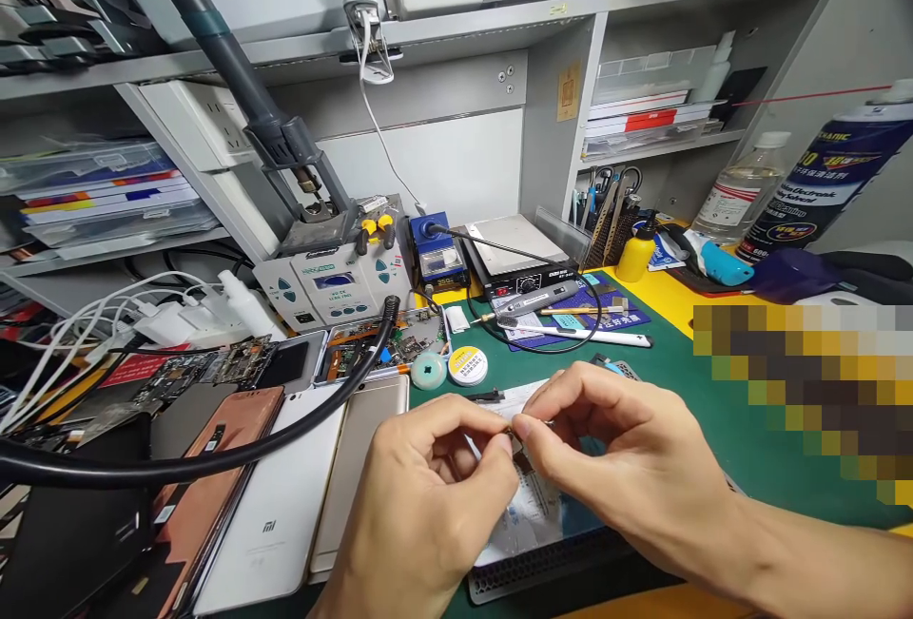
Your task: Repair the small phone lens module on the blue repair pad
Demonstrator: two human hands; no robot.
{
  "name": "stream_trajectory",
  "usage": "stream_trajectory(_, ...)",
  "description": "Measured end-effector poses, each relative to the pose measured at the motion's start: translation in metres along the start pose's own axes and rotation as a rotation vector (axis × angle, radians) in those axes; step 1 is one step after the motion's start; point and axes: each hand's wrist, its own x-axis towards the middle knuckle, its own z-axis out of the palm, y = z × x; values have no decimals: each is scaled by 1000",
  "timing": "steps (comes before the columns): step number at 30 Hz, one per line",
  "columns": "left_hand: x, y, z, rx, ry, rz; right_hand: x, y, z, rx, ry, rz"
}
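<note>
Both hands meet near the middle of the view, above a work plate (532, 505) with a light sheet on it. My left hand (446, 472) is closed, thumb and index fingertip pinched together at a small dark part (514, 443). My right hand (613, 448) pinches the same spot from the right, its thumb and index finger nearly touching the left fingertips. Fingers cover most of the small part, so its shape cannot be made out. Just behind the hands lie a round white tin with a yellow label (468, 365) and a round pale green container (428, 370).
Phone housings (267, 505) and circuit boards lie at the left, crossed by a thick black hose (285, 448). Behind stand a soldering station (335, 281), a heating plate (520, 243) and a yellow bottle (636, 253). A white-handled brush (606, 337) rests on the green mat (713, 410).
</note>
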Motion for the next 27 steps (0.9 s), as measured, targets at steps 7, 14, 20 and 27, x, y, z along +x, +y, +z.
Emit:
stream_trajectory(7, 0, 2, -3, -68, -21, -48, 5, -3, -1, 152, -45, 130)
stream_trajectory(14, -2, 7, -5, -98, 22, 17, 13, -9, -10, 371, -218, 318)
stream_trajectory(20, 0, 4, -5, -52, -15, 3, 15, -5, -8, 424, -203, 331)
stream_trajectory(27, 2, -2, -2, -116, -48, -106, 15, -6, -7, 418, -141, 349)
